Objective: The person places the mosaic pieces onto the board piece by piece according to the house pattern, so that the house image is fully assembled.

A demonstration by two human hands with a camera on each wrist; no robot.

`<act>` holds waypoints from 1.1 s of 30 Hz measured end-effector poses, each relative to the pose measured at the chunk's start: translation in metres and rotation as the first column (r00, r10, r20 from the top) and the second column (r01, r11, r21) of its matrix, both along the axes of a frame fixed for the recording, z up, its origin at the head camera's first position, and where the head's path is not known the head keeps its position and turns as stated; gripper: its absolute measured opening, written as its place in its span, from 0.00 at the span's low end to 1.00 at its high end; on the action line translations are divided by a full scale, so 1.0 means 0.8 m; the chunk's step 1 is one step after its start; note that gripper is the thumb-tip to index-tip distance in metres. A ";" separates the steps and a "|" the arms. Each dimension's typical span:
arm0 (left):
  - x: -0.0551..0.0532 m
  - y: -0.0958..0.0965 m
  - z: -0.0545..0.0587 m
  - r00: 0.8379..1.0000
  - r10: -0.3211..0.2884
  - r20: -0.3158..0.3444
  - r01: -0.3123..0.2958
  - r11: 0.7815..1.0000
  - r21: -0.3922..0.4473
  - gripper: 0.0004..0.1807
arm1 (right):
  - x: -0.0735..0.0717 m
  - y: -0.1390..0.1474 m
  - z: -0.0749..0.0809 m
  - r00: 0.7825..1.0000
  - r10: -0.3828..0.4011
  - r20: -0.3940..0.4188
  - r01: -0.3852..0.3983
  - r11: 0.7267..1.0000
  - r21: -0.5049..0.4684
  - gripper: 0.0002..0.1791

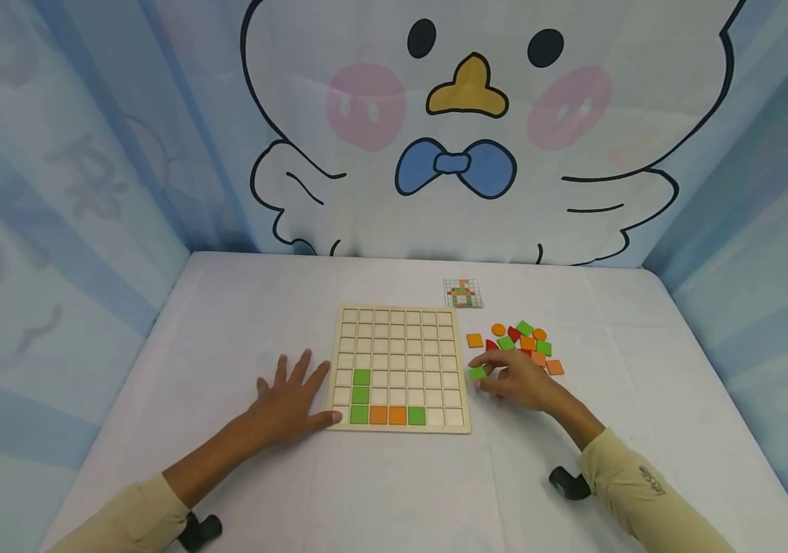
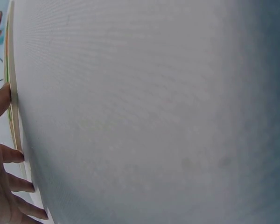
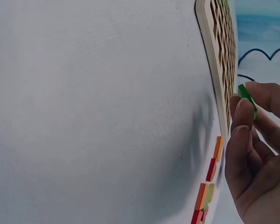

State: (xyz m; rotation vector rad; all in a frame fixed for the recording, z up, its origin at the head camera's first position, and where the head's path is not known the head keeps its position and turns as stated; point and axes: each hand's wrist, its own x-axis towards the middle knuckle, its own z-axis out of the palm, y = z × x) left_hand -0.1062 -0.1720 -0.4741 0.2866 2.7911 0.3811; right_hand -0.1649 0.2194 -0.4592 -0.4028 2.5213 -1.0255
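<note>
My right hand (image 1: pixel 514 378) pinches a green square tile (image 1: pixel 478 373) between thumb and fingers, just off the right edge of a wooden grid board (image 1: pixel 399 432). The right wrist view shows the same green tile (image 3: pixel 247 100) held up at the fingertips. At the board's left side my left hand (image 1: pixel 286 407) lies with its fingers spread, the thumb on the lower left corner. Green tiles (image 1: pixel 361 395) fill a short column on the board's left. Along the bottom row, two orange tiles (image 1: pixel 389 415) sit between green ones.
Loose red, green and orange pieces (image 1: pixel 528 343), some square, some round, lie in a pile right of the board. A small pattern card (image 1: pixel 462 293) lies behind the board's right corner. A cartoon-printed curtain (image 1: pixel 470 223) hangs behind the white table (image 1: pixel 256 307).
</note>
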 end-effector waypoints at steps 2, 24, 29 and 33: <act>0.000 0.000 0.000 1.000 0.000 0.001 0.000 1.000 0.003 0.51 | 0.000 -0.001 0.002 1.000 0.010 0.019 -0.010 1.000 -0.004 0.18; 0.000 0.000 0.001 1.000 0.008 0.016 -0.008 1.000 0.003 0.51 | 0.008 -0.018 0.008 0.995 0.091 0.032 -0.085 0.984 -0.157 0.18; 0.000 0.001 0.001 1.000 0.012 0.017 -0.012 1.000 0.005 0.51 | 0.010 -0.026 0.006 0.995 0.081 0.051 -0.070 0.981 -0.183 0.17; 0.001 0.001 0.004 1.000 0.012 0.017 -0.012 1.000 0.005 0.51 | 0.012 -0.034 0.005 0.996 0.062 0.060 -0.048 0.975 -0.216 0.16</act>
